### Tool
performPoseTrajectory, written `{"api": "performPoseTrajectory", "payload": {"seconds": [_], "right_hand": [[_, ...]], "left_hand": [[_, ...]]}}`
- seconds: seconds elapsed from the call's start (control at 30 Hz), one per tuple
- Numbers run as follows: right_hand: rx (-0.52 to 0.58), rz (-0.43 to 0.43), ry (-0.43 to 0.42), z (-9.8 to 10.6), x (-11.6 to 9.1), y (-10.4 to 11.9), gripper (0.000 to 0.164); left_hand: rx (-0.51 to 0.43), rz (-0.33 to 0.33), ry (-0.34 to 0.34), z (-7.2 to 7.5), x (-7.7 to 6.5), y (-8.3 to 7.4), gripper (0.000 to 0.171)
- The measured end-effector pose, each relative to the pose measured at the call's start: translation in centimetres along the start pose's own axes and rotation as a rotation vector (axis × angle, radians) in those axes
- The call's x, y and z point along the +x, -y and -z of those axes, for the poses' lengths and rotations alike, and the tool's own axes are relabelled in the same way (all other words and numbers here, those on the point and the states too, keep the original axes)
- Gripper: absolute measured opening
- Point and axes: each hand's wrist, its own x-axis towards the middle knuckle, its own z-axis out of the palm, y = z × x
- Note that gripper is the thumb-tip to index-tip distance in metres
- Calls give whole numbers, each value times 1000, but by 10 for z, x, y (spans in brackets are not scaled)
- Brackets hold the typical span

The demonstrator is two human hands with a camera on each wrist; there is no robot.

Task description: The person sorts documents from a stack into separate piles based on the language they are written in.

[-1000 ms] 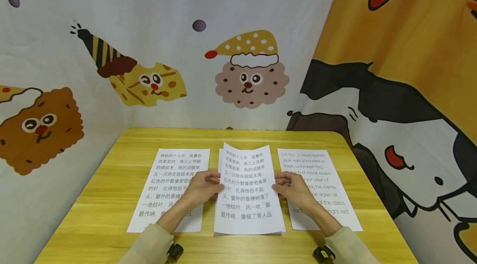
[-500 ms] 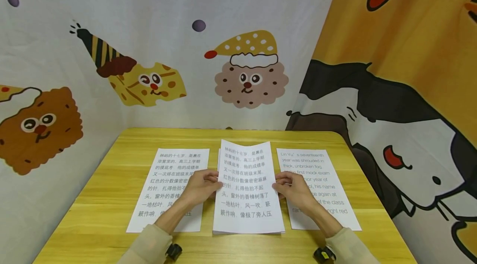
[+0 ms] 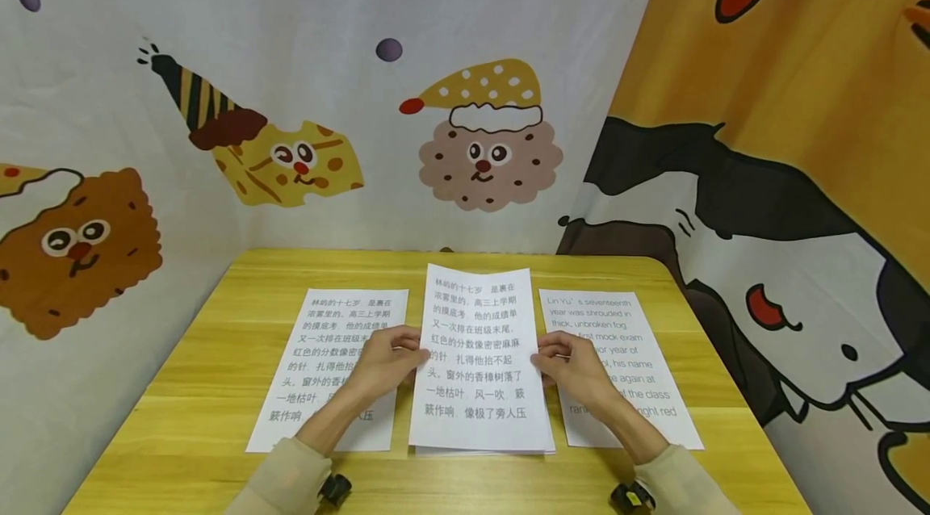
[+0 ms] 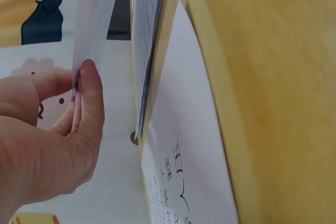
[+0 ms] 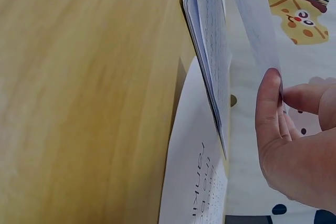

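A sheet of paper [image 3: 475, 362] printed with Chinese text is raised above the middle of the table, its top corners lifted. My left hand [image 3: 385, 362] pinches its left edge between thumb and fingers; my right hand [image 3: 577, 370] pinches the right edge the same way. Both wrist views show the sheet held up, apart from a paper stack [image 5: 207, 51] beneath it. In the head view the raised sheet hides nearly all of that stack. Under my left forearm lies another Chinese-text sheet [image 3: 341, 321], and under my right one an English-text sheet [image 3: 599, 313].
The wooden table [image 3: 182, 386] carries the papers in a row, left, middle and right. Behind it hangs a white curtain [image 3: 327, 6] with cartoon biscuits, and an orange curtain [image 3: 821, 79] with a cartoon animal hangs at the right.
The held sheet has risen a little off the stack and looks larger and flatter, its top edge less curved. My left hand has shifted slightly up and left; the right has barely moved.
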Motion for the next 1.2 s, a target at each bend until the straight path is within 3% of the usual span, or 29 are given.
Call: {"api": "performPoseTrajectory", "payload": {"seconds": [0.37, 0.67, 1.2], "right_hand": [[15, 15, -22, -3, -1, 5, 35], [1, 32, -35, -8, 3, 9, 33], [25, 30, -12, -28, 9, 17, 34]], "left_hand": [[16, -14, -25, 4, -1, -2, 36], [82, -6, -80, 9, -5, -3, 39], [55, 13, -106, 29, -11, 0, 37]]}}
